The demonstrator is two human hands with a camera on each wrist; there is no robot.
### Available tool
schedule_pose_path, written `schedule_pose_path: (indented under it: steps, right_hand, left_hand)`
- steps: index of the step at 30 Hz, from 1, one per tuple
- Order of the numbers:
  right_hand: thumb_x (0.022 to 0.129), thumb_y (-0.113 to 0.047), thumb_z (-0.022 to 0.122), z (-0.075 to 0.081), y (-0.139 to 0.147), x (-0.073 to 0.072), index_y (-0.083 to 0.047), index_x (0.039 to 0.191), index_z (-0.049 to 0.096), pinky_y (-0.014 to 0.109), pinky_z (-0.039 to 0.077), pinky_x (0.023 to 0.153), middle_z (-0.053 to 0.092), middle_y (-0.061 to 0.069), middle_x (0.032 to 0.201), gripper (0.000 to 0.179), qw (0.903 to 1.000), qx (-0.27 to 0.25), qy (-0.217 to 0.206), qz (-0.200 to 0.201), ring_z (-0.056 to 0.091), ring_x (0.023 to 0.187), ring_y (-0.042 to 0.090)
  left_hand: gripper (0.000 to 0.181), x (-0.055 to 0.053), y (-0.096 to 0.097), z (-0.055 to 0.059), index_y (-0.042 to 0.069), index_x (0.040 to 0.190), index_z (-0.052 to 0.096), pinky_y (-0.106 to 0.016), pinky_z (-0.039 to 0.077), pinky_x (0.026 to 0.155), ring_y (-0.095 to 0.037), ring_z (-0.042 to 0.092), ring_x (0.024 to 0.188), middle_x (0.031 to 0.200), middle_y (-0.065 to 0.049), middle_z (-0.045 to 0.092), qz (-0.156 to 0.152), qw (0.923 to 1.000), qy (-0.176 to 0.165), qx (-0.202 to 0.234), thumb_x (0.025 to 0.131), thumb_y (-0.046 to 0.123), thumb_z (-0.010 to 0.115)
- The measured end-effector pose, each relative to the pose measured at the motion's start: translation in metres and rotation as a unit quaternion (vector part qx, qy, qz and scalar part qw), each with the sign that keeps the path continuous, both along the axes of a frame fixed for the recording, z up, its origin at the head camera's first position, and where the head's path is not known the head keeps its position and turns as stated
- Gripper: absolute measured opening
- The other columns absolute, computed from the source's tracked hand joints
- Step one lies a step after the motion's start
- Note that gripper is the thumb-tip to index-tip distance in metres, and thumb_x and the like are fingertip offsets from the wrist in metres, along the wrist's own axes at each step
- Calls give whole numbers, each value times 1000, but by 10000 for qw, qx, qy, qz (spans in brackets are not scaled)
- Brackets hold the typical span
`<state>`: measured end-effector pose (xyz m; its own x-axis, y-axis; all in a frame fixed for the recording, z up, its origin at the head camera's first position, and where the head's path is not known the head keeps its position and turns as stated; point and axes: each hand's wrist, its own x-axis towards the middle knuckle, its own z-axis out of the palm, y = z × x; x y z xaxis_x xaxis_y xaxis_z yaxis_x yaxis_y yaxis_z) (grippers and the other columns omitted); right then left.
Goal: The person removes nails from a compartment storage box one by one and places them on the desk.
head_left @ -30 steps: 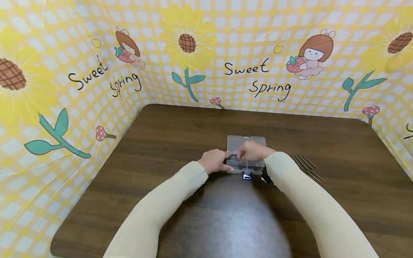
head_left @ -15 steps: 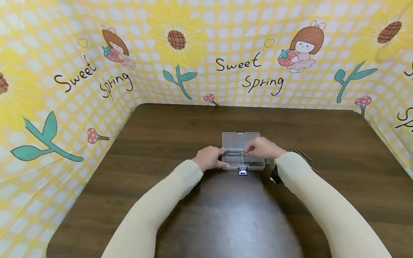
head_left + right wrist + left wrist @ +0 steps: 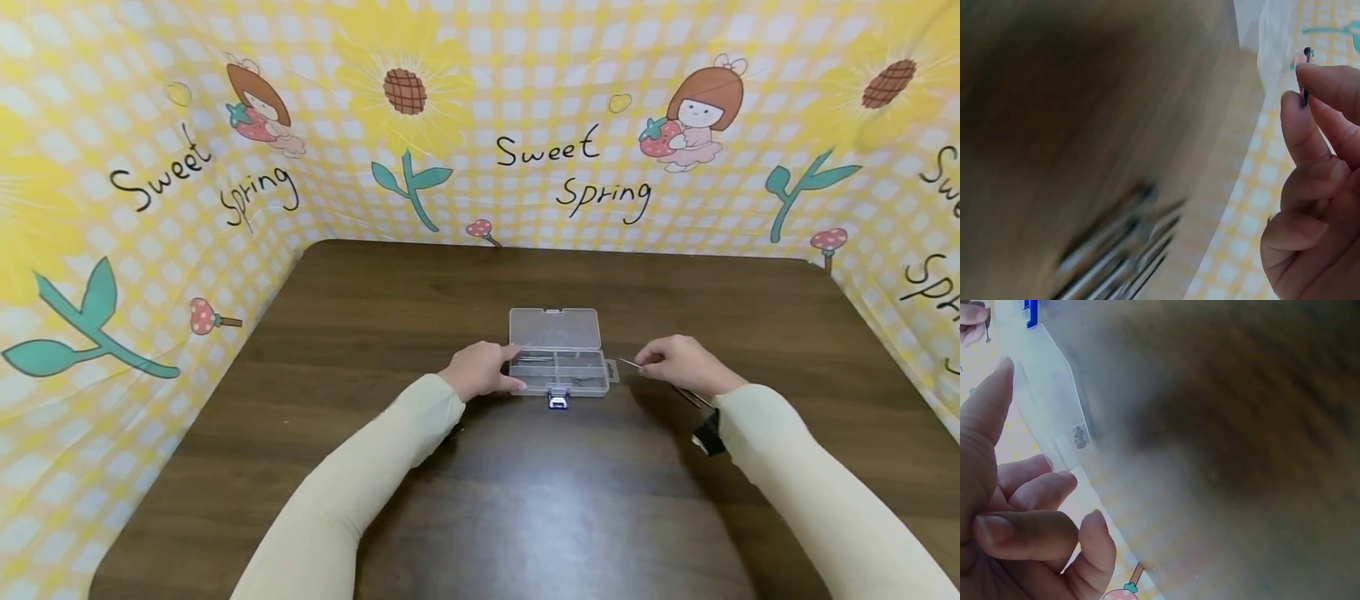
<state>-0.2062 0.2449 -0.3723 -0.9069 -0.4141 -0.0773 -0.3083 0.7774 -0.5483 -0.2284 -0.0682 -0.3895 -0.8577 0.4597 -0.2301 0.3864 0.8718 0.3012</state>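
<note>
A clear plastic compartment box (image 3: 536,389) stands on the table, its lid (image 3: 555,327) raised at the back. My left hand (image 3: 476,369) holds its left end, thumb at the front and fingers toward the back; in the left wrist view some fingers (image 3: 1038,534) curl loosely. Thin metal pieces (image 3: 536,359) lie in the back left compartment, and small dark pieces (image 3: 583,381) in the front right one. To the right of the box, my right hand (image 3: 681,363) pinches a thin metal rod (image 3: 1308,55) with a dark rounded end between thumb and finger.
Several metal rods (image 3: 1116,250) lie on the table under the right forearm, mostly hidden in the head view. A blue clip (image 3: 558,400) sits at the box's front, and a clear tab (image 3: 613,372) juts from its right side. Patterned cloth (image 3: 555,100) surrounds the table.
My right hand has come out of the box and moved right with the thin rod pinched. The left hand keeps its place on the box. The head view has shifted slightly.
</note>
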Motion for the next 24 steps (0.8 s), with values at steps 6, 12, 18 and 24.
schedule_pose_path:
  steps: [6, 12, 18, 24]
  right_hand:
    - [87, -8, 66, -1, 49, 21, 4, 95, 69, 39, 49, 69, 69, 8, 86, 15, 9991, 238, -21, -347, 62, 78, 19]
    - [88, -9, 66, -2, 80, 29, 5, 96, 69, 36, 48, 65, 69, 9, 87, 17, 9970, 306, -110, -706, 60, 77, 18]
    - [88, -9, 66, 1, 98, 28, 6, 94, 69, 37, 48, 66, 69, 11, 86, 16, 9952, 496, -107, -833, 61, 77, 20]
    - [86, -10, 66, -2, 109, 25, 5, 91, 70, 42, 49, 68, 70, 13, 86, 16, 9942, 662, -212, -823, 63, 78, 25]
  left_hand:
    - [71, 2, 8, 0, 15, 144, 46, -38, 48, 88, -22, 58, 114, 136, -8, 54, -159, 9997, -101, 134, 84, 42, 72]
    - [71, 3, 7, 1, 15, 143, 47, -37, 49, 85, -22, 58, 112, 137, -8, 54, -88, 9999, -49, 111, 83, 42, 73]
    - [71, 1, 0, -3, 15, 143, 47, -36, 49, 84, -20, 59, 105, 135, -7, 56, 4, 9998, -62, 165, 83, 41, 73]
    - [70, 1, -3, -1, 15, 143, 47, -36, 49, 82, -20, 60, 102, 132, -7, 58, 24, 10000, -39, 86, 83, 42, 73]
